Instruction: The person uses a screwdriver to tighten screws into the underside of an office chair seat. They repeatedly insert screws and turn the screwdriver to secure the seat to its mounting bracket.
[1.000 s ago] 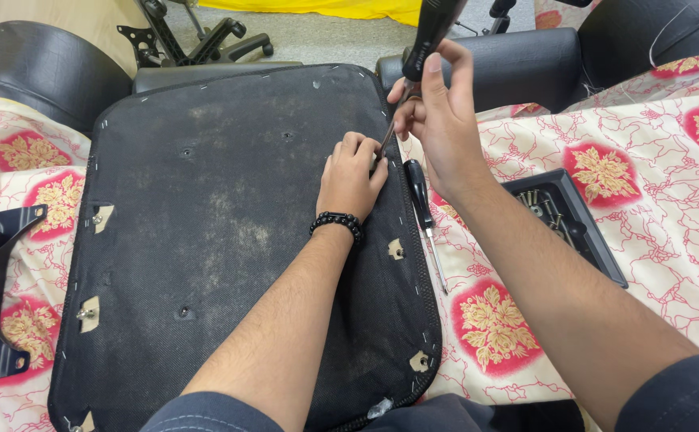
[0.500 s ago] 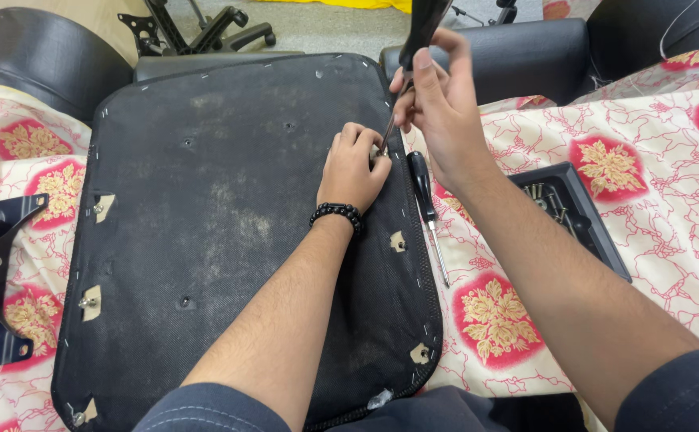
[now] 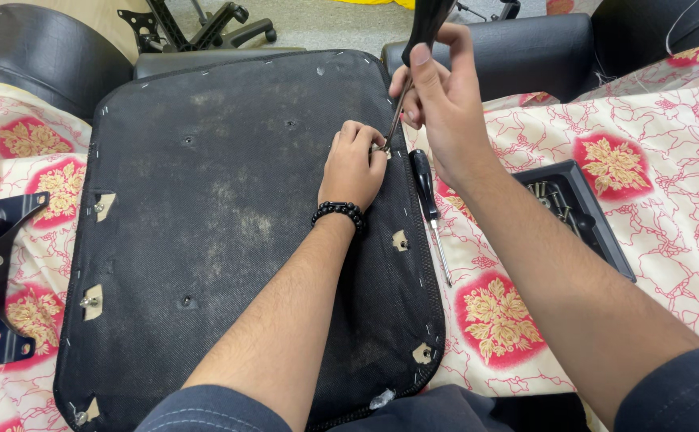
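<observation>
Two hands work at the right edge of the black seat base (image 3: 229,232), which lies underside up across the patterned cloth (image 3: 669,184). The left hand (image 3: 353,164), fingers curled, pins a small fastener at the tool tip. The right hand (image 3: 441,92) grips the black-handled screwdriver (image 3: 413,60), held steeply. Judged step: driving a fastener; next calls for steady downward pressure. A spare screwdriver (image 3: 428,200) lies beside the edge; a screw tray (image 3: 601,232) sits farther right.
</observation>
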